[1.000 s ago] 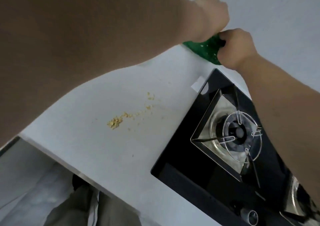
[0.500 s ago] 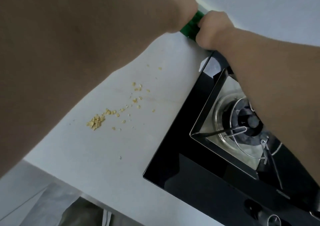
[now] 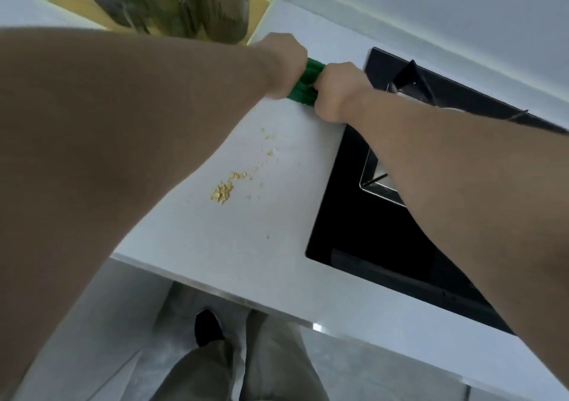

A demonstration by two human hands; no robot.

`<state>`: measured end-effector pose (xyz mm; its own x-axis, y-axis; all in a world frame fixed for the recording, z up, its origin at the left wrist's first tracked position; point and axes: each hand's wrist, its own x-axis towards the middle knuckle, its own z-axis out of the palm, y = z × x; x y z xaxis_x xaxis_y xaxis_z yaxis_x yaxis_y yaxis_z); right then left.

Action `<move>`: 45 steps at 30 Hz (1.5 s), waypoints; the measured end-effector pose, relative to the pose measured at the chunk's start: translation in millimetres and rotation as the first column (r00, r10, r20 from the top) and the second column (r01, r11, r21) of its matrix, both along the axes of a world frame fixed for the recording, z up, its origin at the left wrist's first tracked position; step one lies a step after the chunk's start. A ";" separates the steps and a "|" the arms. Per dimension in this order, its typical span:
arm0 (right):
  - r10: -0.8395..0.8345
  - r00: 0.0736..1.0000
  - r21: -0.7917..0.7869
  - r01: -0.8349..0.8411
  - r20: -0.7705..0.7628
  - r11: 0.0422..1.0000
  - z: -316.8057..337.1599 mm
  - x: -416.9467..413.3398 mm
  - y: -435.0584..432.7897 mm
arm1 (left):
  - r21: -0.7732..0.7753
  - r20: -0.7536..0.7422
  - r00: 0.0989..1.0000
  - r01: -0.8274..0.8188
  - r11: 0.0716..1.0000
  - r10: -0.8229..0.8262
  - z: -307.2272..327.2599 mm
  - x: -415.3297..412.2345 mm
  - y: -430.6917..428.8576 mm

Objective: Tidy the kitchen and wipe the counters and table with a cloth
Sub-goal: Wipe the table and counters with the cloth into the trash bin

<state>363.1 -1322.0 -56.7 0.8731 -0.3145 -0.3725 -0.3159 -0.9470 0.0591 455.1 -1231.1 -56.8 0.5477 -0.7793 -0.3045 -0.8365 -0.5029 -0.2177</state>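
Note:
A green cloth [image 3: 306,83] is bunched into a tight roll between my two fists, above the white counter [image 3: 246,240]. My left hand [image 3: 281,65] grips its left end and my right hand [image 3: 335,91] grips its right end; only the short middle stretch shows. Yellow crumbs [image 3: 223,191] lie scattered on the counter nearer to me, in a small pile with a trail running toward the cloth. Both forearms reach forward over the counter.
A black glass gas hob [image 3: 385,240] with a steel burner tray is set into the counter on the right, partly under my right arm. A pale yellow tray [image 3: 261,9] with dark translucent containers stands at the back. The counter's front edge runs across below, my legs beneath it.
The cloth, spread wider a second ago, is now squeezed into a narrow roll between both fists. The view has tilted, bringing the tray at the back into sight.

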 end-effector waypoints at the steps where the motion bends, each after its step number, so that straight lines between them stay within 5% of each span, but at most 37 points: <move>1: -0.013 1.000 0.010 0.012 0.006 1.000 -4.7 -5.4 3.7 | 0.024 -0.003 1.000 0.027 0.999 -0.027 -1.2 -6.2 5.9; 11: 0.002 1.000 0.082 0.000 -0.027 0.997 -7.6 -78.8 95.9 | 0.111 -0.039 0.989 0.149 0.983 -0.146 -5.2 -70.2 95.5; 23: 0.056 0.996 0.142 -0.045 -0.071 0.989 1.0 -136.1 171.9 | 0.129 -0.182 0.980 0.105 0.986 -0.081 -6.9 -119.0 173.1; 30: -0.047 0.998 0.250 0.058 -0.053 0.967 17.4 -140.6 168.9 | 0.160 -0.204 0.978 0.068 0.985 -0.034 17.8 -115.3 163.6; 39: -0.296 0.945 0.264 0.253 0.140 0.931 53.3 -149.1 147.5 | 0.083 -0.018 0.969 0.245 0.966 -0.244 69.3 -106.2 115.6; 45: -0.319 0.924 0.106 0.303 0.210 0.947 50.3 -180.3 154.0 | -0.044 -0.042 0.850 0.523 0.851 -0.525 43.1 -104.8 99.5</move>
<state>182.8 -1168.0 -6.4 0.7983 -0.5637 -0.2119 -0.5925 -0.7981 -0.1093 350.3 -1131.5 -13.8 0.0405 -0.9554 -0.2926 -0.9870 0.0073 -0.1603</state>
